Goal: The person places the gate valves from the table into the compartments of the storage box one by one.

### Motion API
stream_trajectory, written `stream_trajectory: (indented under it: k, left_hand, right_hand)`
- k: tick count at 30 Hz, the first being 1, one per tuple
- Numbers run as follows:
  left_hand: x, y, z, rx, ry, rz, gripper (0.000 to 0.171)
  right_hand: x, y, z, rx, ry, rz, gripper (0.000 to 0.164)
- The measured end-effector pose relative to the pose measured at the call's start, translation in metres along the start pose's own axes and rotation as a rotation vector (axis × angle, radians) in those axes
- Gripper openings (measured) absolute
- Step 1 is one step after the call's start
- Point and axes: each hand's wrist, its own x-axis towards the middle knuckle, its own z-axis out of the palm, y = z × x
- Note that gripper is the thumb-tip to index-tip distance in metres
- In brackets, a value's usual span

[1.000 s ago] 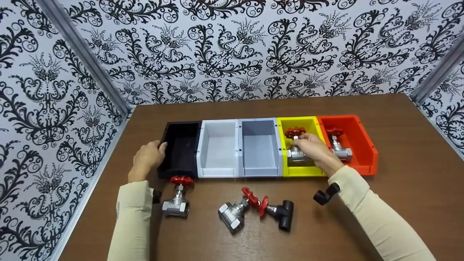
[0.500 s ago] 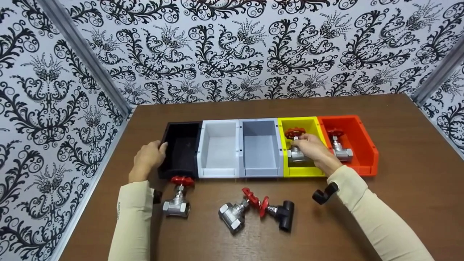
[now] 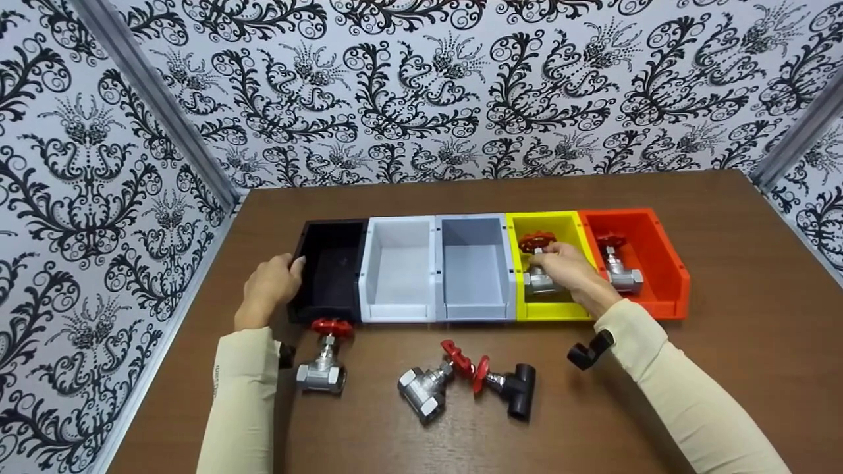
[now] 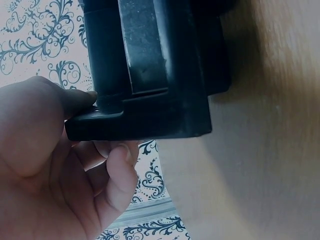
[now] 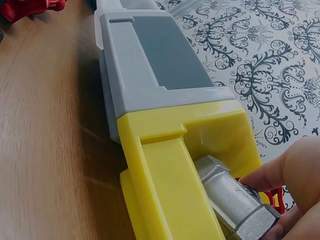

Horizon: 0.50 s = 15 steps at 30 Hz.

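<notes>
In the head view my left hand (image 3: 270,287) holds the left wall of the black bin (image 3: 329,227). The left wrist view has its thumb over the bin's rim (image 4: 140,122) and curled fingers on the outer side. My right hand (image 3: 568,268) reaches into the yellow bin (image 3: 553,312) and grips a steel gate valve (image 3: 541,282) with a red handwheel, just below the wheel. Up close in the right wrist view, the valve's silver hex-ended body (image 5: 230,200) lies inside the yellow bin, with fingers around its neck; the far fingers are partly hidden.
A similar valve (image 3: 622,279) sits in the red bin (image 3: 665,263). White (image 3: 402,313) and grey (image 3: 474,311) bins stand between black and yellow. In front lie two steel valves (image 3: 321,376) (image 3: 421,394) and a black-bodied valve (image 3: 519,392). Patterned walls (image 3: 421,99) enclose the table.
</notes>
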Motion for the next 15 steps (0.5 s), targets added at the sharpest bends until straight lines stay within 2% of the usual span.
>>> stream_trajectory:
  k: [7,15]
  left_hand:
    - [-0.0012,0.0006,-0.0002,0.002,-0.006,-0.001,0.048]
    - [-0.0022,0.0008,-0.0008,-0.001,-0.006,0.000,0.050]
  right_hand:
    - [-0.0002,-0.0001,0.0008,-0.016,-0.004,0.017,0.049]
    - [0.0000,0.0002,0.0005,-0.017,-0.007,0.014,0.051]
